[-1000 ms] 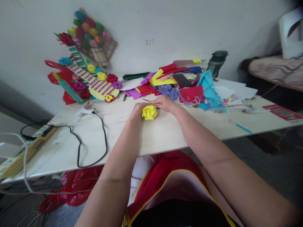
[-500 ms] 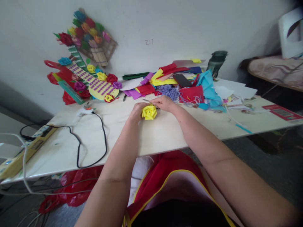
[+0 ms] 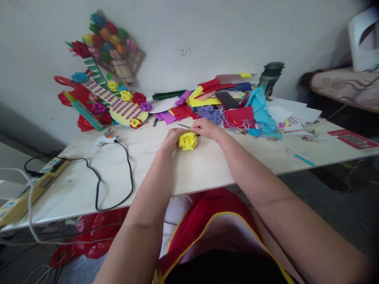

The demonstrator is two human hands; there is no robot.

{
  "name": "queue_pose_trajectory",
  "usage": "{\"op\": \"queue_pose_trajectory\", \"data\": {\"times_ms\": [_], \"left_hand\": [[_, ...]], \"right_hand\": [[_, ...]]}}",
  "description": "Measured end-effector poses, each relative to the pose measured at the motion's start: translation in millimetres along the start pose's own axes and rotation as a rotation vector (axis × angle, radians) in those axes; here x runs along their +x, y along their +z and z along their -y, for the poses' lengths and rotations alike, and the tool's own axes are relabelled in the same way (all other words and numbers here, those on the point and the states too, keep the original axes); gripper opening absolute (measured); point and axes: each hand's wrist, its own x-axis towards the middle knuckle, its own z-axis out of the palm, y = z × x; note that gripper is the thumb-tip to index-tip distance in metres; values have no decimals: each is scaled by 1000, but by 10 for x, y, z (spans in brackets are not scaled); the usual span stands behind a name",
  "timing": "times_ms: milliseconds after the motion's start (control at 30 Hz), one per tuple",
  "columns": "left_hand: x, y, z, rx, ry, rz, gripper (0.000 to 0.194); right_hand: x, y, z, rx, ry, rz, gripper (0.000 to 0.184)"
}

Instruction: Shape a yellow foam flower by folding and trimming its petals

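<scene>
A yellow crepe-paper flower (image 3: 188, 141) with folded petals faces up toward me, just above the table's middle. My left hand (image 3: 172, 139) is closed on its left side, with the fingertips partly hidden behind the petals. My right hand (image 3: 204, 129) is closed around a slim pointed metal tool (image 3: 183, 126). The tool's tip points left, over the far edge of the flower. The rest of it is hidden in the hand, so I cannot make out its exact kind.
Paper sheets, purple yarn (image 3: 211, 114), and a phone (image 3: 227, 100) lie beyond my hands. A flower-decorated guitar shape (image 3: 128, 110) leans at left. Nearby are a glue gun (image 3: 105, 139), its black cord (image 3: 132, 173), a power strip (image 3: 44, 183) and a bottle (image 3: 271, 77).
The yellow flower has shifted very slightly right, and the tool remains in my right hand. The whole view has moved a little; otherwise both hands keep nearly the same pose.
</scene>
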Motion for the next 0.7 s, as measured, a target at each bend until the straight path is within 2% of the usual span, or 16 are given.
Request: {"op": "queue_pose_trajectory", "data": {"times_ms": [433,700], "left_hand": [[17,33,5,-57,-41,-30,17],[53,30,-18,-133,-163,-50,10]], "right_hand": [[55,13,-20,34,-8,-67,19],[71,29,-12,41,-15,-106,14]]}}
